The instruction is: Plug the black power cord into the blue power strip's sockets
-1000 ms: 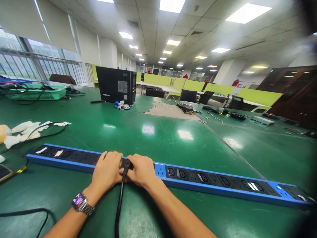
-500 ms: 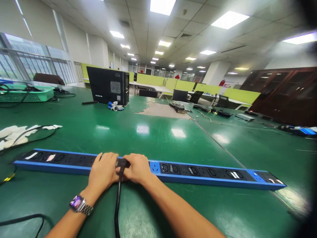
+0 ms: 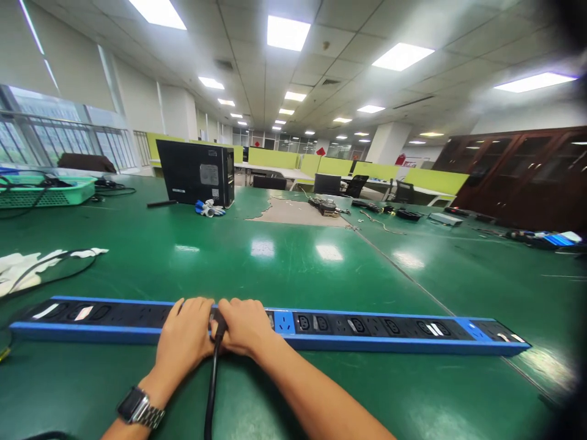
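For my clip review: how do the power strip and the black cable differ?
The power strip is straight with blue edges; the black cable is thinner and slightly curved. The power strip lies across the table; the black cable runs from between the left hand and right hand toward the picture's bottom edge. Both show black parts.

A long, narrow power strip with blue edges and a black face lies flat on the green tabletop, sockets upward. One blue socket block sits near the strip's middle, another near its right end; pale labels mark the face. A black moulded plug stands at the strip, left of the middle block — whether seated is hidden — and its thick black cable runs toward the viewer.
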`<state>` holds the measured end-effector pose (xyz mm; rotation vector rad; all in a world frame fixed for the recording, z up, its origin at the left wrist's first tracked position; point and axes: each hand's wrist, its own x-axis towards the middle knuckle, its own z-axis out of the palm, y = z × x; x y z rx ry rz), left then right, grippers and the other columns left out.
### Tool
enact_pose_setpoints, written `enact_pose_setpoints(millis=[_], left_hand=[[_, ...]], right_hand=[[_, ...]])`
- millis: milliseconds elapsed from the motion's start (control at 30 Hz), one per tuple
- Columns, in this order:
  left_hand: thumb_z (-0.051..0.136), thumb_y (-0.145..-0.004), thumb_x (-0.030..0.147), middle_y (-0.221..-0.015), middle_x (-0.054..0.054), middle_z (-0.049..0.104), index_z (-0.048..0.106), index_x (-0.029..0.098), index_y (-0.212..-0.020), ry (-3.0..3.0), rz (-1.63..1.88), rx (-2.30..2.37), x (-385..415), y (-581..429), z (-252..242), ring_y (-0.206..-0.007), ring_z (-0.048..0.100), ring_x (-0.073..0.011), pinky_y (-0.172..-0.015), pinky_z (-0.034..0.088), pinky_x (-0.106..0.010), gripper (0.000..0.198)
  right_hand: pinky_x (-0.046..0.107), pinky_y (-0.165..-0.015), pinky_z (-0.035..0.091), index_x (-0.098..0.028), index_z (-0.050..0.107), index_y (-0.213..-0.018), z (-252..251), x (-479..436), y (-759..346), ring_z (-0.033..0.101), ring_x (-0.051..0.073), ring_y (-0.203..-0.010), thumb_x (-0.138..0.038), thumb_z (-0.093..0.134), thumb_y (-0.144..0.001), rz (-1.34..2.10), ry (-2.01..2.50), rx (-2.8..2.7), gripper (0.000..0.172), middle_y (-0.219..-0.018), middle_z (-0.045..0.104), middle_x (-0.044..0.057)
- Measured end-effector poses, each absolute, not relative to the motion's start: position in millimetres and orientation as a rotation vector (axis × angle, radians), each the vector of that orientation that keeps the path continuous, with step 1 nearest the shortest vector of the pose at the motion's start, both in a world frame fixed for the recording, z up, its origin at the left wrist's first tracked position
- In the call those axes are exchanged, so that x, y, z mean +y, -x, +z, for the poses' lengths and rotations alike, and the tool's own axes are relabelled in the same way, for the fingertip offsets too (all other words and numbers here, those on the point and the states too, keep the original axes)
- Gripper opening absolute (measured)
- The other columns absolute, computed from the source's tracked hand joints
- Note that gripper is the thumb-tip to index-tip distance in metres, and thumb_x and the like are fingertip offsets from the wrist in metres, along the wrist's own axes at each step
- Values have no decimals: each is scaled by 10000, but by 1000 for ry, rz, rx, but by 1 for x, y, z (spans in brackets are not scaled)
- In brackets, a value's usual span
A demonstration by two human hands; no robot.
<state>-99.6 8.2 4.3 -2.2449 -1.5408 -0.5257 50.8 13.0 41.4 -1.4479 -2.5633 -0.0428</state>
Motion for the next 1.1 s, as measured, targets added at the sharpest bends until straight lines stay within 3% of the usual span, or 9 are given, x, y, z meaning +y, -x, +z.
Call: enact_pose_setpoints(millis=[333,700,1100], left_hand=[[434,-815,169,-937,-97,669,624,140,-997,2236,-513,-1535,8,99,4,-922,590,-268,-951,382,-443,265],[452,-785,149,-926,-90,670,625,171,-970,2227,-482,-1554,7,97,6,-924,593,-264,-948,379,-433,255],[480,-773,217,-924,-97,653,618,168,-950,2264,-500,-1569,9,100,3,-918,578,-276,-949,375,-436,229]], right_hand=[[285,-531,393,-217,571,-909,39,12,-48,663,212,-687,-406,435,-855,-100,1472,-2523,239,-837,701,37],[317,-650,437,-166,561,-964,28,6,-49,628,223,-802,-342,387,-922,-193,1376,-2542,251,-861,657,101],[290,-592,372,-199,579,-915,33,8,-48,617,189,-740,-346,405,-908,-76,1500,-2419,228,-847,672,51]])
